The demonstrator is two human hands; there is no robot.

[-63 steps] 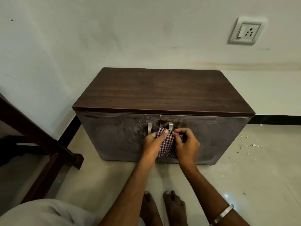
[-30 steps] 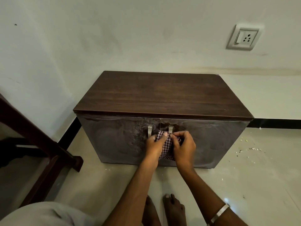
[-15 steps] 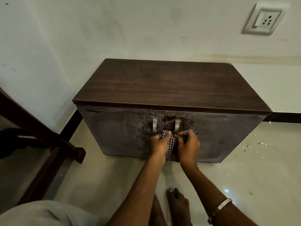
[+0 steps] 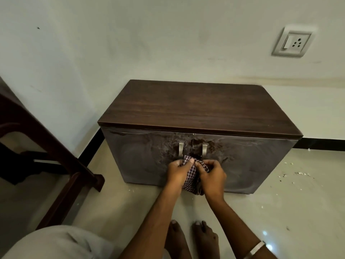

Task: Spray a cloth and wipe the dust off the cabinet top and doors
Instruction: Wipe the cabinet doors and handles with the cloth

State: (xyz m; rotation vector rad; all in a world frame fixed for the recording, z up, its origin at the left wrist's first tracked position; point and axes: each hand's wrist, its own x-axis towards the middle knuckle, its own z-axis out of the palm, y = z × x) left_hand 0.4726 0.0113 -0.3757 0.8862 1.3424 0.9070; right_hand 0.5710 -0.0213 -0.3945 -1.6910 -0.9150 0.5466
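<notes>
Head view, the only one I have.

Item: cloth (image 4: 190, 175), checked, bunched, at centre frame just below the two metal handles (image 4: 204, 149), in front of the seam where the cabinet doors (image 4: 145, 157) meet. I cannot tell whether it touches the door face.

Item: left hand (image 4: 178, 171), closed on the cloth's left side, thumb pressed across the top fold.

Item: right hand (image 4: 211, 176), fingers curled and pinching the cloth's upper right edge.

Item: cabinet (image 4: 201, 109), low, dark wood, centre frame against the wall; top bare, doors carrying pale swirled smears (dust or damp streaks, I judge).

Item: floor (image 4: 280, 202), pale, with crumbs at right of frame; socket (image 4: 293, 43) at upper right; dark wooden furniture (image 4: 46, 146) at left.

Handling note: I judge the cloth light, soft and limp, so it will slump unless gathered. Best taken as a folded pad under a flat palm, loose corners tucked in, so they do not snag on the handles.

No spray bottle in view.
</notes>
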